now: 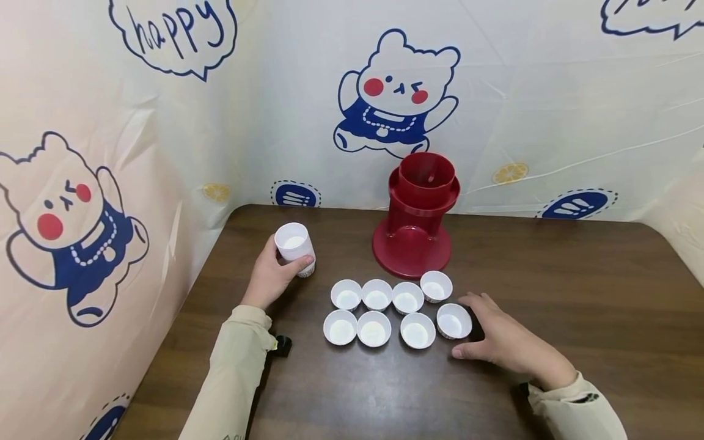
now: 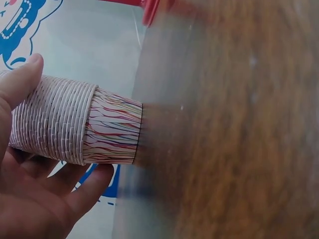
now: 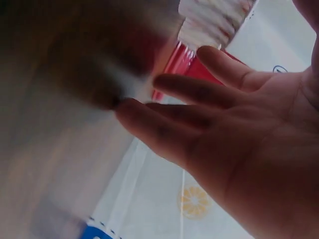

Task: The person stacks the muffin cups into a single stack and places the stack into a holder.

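Left hand (image 1: 271, 273) grips cup stack (image 1: 296, 247), seemingly near-upright, mouth up

Table (image 1: 577, 293): dark wood, smooth, faint sheen.
Cups (image 1: 376, 294): pleated white paper, matt.
Stack (image 2: 75, 124): ribbed paper, coloured streaks.
Dispenser (image 1: 418, 211): glossy red plastic.
Backdrop (image 1: 550, 91): creased printed sheet.

Red dispenser (image 1: 418, 214) at the table's (image 1: 577, 293) back, eight paper cups (image 1: 398, 311) in two rows before it, cup stack (image 1: 296, 247) left of it, apparently resting on the table.
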### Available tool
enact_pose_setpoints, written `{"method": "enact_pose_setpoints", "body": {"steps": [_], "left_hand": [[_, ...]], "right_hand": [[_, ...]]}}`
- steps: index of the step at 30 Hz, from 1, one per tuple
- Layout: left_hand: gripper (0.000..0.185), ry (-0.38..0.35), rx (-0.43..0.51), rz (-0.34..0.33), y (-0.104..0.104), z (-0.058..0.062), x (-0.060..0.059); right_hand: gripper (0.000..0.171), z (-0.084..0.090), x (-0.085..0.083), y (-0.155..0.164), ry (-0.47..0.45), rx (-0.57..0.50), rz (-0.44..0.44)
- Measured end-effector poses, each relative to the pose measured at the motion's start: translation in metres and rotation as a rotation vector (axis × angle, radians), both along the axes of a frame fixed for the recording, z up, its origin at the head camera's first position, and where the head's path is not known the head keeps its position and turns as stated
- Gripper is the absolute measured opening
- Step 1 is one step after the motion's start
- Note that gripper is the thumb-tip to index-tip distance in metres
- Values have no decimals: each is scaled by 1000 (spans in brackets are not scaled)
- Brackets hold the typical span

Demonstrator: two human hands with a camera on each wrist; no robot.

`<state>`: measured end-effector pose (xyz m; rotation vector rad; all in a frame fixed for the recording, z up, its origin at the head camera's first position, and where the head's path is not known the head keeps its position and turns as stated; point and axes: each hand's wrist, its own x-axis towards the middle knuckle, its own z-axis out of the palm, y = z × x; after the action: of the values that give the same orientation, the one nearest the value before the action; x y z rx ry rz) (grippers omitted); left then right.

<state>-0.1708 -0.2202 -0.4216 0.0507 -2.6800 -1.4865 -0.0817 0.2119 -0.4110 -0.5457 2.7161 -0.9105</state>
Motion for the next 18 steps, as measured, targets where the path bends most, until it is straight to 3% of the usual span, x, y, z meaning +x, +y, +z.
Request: {"method": "enact_pose_setpoints", "body": {"steps": [7,18], "left_hand": [[79,8,22,-27,-2,-2,1],[77,6,52,-119,-9,-1,6]], "right_hand": [[73,-3,2,-9,17,-47,-26],[63,-2,0,-13,37,7,-74]]}}
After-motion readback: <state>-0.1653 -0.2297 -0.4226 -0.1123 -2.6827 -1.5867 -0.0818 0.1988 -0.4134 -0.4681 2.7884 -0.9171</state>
